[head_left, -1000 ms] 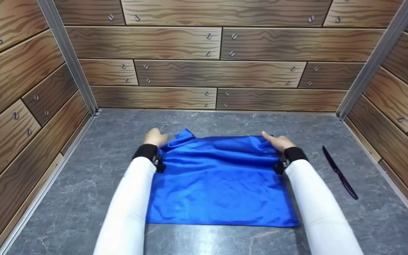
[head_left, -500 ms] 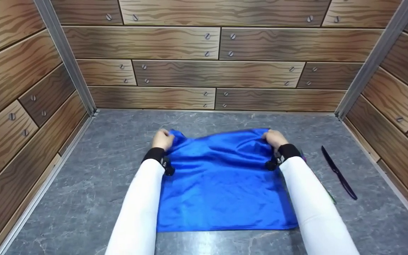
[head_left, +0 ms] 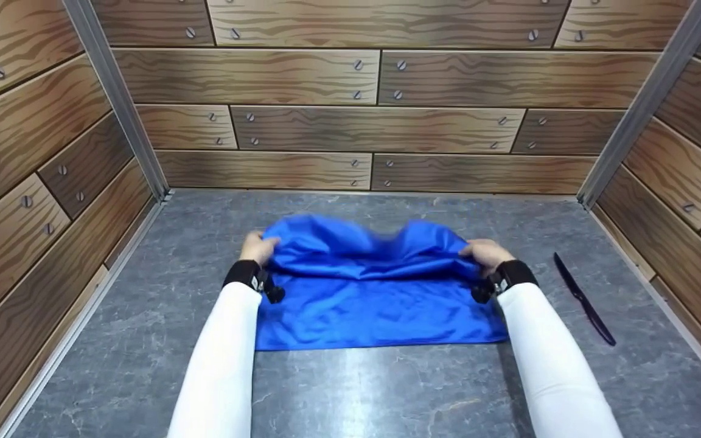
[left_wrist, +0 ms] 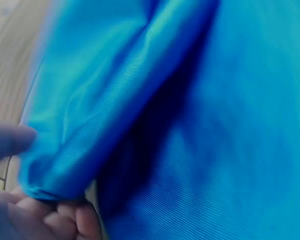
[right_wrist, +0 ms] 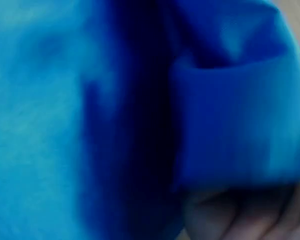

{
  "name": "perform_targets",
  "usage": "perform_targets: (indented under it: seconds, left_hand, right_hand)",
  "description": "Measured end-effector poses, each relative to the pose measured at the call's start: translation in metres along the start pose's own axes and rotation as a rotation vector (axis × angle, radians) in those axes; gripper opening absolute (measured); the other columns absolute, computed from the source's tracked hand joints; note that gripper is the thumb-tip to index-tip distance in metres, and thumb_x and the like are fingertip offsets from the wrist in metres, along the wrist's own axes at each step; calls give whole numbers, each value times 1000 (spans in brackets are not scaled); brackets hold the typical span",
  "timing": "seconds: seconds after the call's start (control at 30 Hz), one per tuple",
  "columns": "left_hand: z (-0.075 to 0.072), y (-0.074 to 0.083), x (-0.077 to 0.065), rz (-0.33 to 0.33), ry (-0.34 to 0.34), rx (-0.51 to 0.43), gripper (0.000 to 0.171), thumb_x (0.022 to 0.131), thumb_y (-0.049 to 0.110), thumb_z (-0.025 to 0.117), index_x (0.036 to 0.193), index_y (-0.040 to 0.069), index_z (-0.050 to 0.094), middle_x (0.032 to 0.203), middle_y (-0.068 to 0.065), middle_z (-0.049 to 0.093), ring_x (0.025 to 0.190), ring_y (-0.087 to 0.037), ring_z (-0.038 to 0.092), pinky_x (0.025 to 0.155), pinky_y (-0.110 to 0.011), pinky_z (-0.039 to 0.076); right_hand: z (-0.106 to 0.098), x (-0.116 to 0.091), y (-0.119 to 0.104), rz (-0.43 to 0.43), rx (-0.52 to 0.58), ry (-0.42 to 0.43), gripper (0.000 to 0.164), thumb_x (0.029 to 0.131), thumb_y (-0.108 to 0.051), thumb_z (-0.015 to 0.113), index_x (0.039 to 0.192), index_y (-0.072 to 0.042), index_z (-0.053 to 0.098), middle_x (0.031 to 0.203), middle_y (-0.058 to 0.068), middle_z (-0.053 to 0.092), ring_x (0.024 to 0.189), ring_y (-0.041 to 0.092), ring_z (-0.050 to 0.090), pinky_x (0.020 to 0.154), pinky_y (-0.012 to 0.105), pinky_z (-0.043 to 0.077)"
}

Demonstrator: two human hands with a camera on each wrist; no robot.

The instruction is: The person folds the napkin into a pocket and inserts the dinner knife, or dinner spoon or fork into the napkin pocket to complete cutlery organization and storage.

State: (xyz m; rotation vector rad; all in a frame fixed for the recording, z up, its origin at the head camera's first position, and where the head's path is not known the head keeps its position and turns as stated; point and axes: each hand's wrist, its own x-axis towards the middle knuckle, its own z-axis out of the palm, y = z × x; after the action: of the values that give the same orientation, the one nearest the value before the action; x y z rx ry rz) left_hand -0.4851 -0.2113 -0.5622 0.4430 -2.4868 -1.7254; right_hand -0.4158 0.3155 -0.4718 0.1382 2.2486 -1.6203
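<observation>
The head view shows the left hand and right hand gripping opposite sides of a shiny blue cloth on the grey surface, the left wrist view fingers curled under its fold, the right wrist view, blurred, seemingly likewise.

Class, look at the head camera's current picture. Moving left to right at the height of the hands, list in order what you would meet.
Left wood-patterned wall, left hand, blue cloth, right hand, dark knife, right wood-patterned wall.
</observation>
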Motion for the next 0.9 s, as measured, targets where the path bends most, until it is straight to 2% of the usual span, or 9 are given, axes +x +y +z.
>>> perform_targets:
  seconds: [0.1,0.2,0.27,0.37,0.43,0.53,0.67,0.77,0.9]
  left_hand:
    - [-1,-13,4,1,-53,129,35,108,17,66,125,-11,77,129,-30,77,112,-32,71,96,-35,62]
    - [-4,-17,9,31,-54,203,26,108,20,69,91,1,75,102,-16,74,93,-24,66,78,-29,54]
    - [-7,-16,12,45,-54,263,27,108,23,73,86,7,72,99,-14,74,94,-26,68,81,-32,56]
    - [-8,-13,17,78,-39,320,24,108,24,74,104,0,79,119,-22,82,115,-37,76,104,-43,61]
    - [-6,-13,24,129,4,288,27,109,20,73,122,-3,78,135,-26,81,130,-43,75,117,-51,60]
    - [1,-14,42,236,130,93,23,111,9,70,129,-3,75,133,-29,80,128,-46,74,116,-56,59]
    - [12,-7,64,357,292,-100,26,114,7,68,139,6,76,135,-20,83,129,-39,75,115,-52,59]
    - [20,19,46,269,272,-8,56,120,25,62,174,15,53,172,-22,64,162,-43,57,137,-55,44]
    - [29,57,-11,56,146,187,98,114,38,64,188,9,7,191,-34,23,179,-56,21,147,-67,24]
  right_hand:
    - [-6,12,11,-23,-191,6,70,115,-27,62,169,15,45,172,35,52,151,37,61,127,41,55]
    - [-23,33,21,-79,-451,-11,79,111,-45,70,165,11,56,178,38,46,164,51,50,138,53,45]
    - [-36,44,25,-93,-562,-48,82,105,-53,79,159,8,65,173,37,53,160,52,54,138,57,45]
    - [-46,51,24,-120,-675,-97,81,104,-58,79,156,4,70,168,31,63,156,49,60,134,57,49]
    - [-45,46,16,-127,-630,-113,79,109,-51,77,164,4,62,175,31,56,165,51,52,139,59,43]
    - [-44,54,14,-212,-512,-12,68,114,-30,68,171,4,52,180,31,47,172,52,41,144,61,35]
    - [-58,115,37,-376,-283,330,51,114,-17,60,163,-4,67,170,23,65,160,38,60,139,49,43]
    - [-71,166,54,-365,-277,451,64,116,-29,61,176,-9,51,179,25,55,167,40,53,143,51,38]
    - [-65,181,58,-206,-356,451,98,113,-39,65,188,-8,11,190,38,23,177,63,19,147,71,20]
